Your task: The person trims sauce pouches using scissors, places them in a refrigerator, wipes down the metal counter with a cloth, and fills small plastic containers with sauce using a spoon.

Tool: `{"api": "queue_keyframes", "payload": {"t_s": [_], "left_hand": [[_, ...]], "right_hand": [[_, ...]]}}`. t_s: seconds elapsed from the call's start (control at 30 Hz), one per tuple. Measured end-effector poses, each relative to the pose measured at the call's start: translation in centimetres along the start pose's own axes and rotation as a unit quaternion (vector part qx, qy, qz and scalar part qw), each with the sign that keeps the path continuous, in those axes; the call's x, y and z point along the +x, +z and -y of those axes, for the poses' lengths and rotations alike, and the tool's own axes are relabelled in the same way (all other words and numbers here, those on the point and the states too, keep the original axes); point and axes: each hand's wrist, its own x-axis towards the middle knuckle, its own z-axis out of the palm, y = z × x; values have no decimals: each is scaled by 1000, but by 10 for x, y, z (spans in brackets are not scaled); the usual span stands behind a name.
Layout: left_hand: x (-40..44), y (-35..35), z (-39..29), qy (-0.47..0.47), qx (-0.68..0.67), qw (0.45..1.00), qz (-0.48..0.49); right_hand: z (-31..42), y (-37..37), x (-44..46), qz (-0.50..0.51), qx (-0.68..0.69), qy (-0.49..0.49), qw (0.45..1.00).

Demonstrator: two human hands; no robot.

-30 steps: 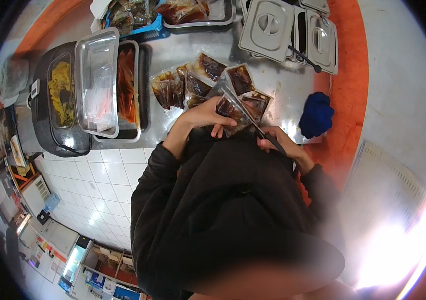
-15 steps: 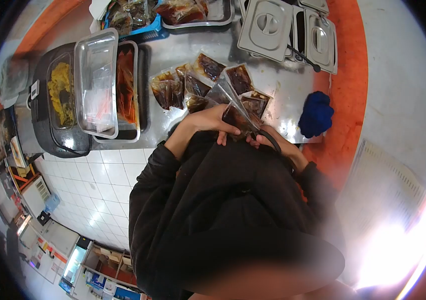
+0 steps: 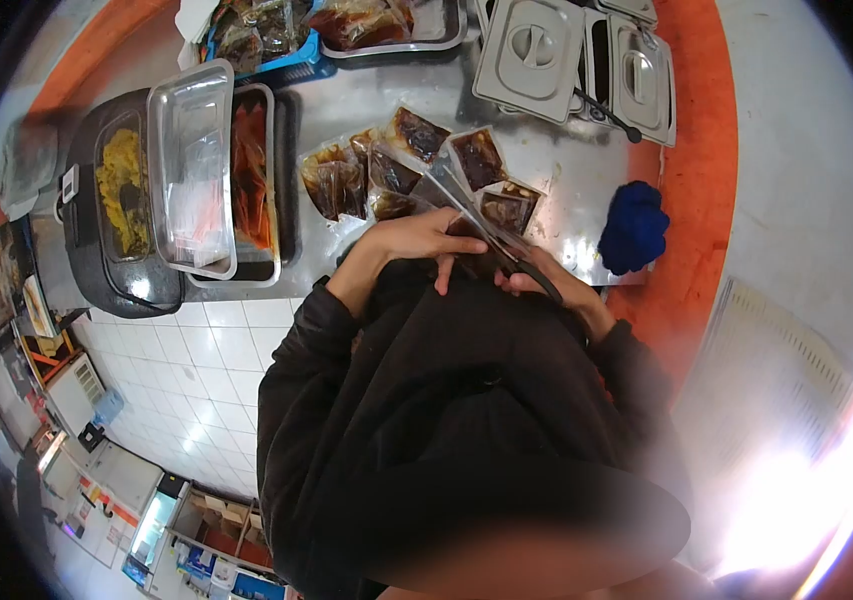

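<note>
My left hand is closed on a clear plastic pouch of dark brown sauce, held against my front at the table's near edge. In my right hand is a pair of scissors with black handles. Its blades point away from me and to the left, across the pouch's upper part. Whether they are cutting the plastic cannot be made out. Just beyond my hands, several filled sauce pouches lie on the steel table.
At left stand a clear tub with packets, a tray of red-orange pouches and a black container with yellow food. A blue crate and metal tray are behind. Steel lids and a dark blue cloth are right.
The scissors have turned slightly, and their handle has shifted a little closer to me. My left fingers have moved slightly on the pouch. The pouches on the table have stayed put.
</note>
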Motion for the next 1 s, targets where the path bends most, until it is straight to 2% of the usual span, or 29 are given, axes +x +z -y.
{"api": "queue_keyframes", "payload": {"t_s": [0.07,0.17,0.23,0.27,0.4,0.47,0.6,0.67,0.7,0.77,0.8,0.83,0.87,0.9,0.93,0.97,1.0], "left_hand": [[-1,-5,1,-40,6,999,16],[-4,-7,0,-38,1,999,34],[-6,-7,-1,-61,6,998,34],[-6,-7,-2,-86,12,996,35],[-10,-5,-10,-44,-6,997,58],[-8,-5,-14,-99,12,994,54],[0,-7,1,-143,32,989,37],[-4,4,-8,-51,-3,999,-11],[-7,2,-12,-51,0,999,-10],[-15,-5,-16,28,14,997,-77],[-18,-10,-17,28,15,997,-76],[-21,-18,-17,29,39,990,-130],[-22,-23,-16,29,62,980,-185],[-21,-26,-15,36,77,973,-214],[-17,-30,-12,37,77,973,-214],[-11,-34,-7,29,90,973,-212],[-6,-36,-7,21,103,972,-208]], "right_hand": [[-1,3,1,9,8,-5,1000],[-6,6,2,-34,18,9,999],[1,4,4,30,19,30,999],[4,6,4,31,19,31,999],[6,10,5,18,52,21,998],[-1,9,7,23,55,22,998],[-8,9,10,9,65,38,997],[-7,3,8,21,70,29,997],[-7,-6,5,37,16,40,998],[-2,-18,-7,49,-39,50,997],[7,-19,-17,-8,-61,22,998],[15,-22,-24,-64,-83,-6,995],[19,-28,-30,-64,-82,-6,995],[22,-36,-36,-142,-203,36,968],[23,-44,-41,-217,-319,76,919],[17,-51,-44,-218,-319,76,919],[6,-59,-44,-305,-431,33,849]]}}
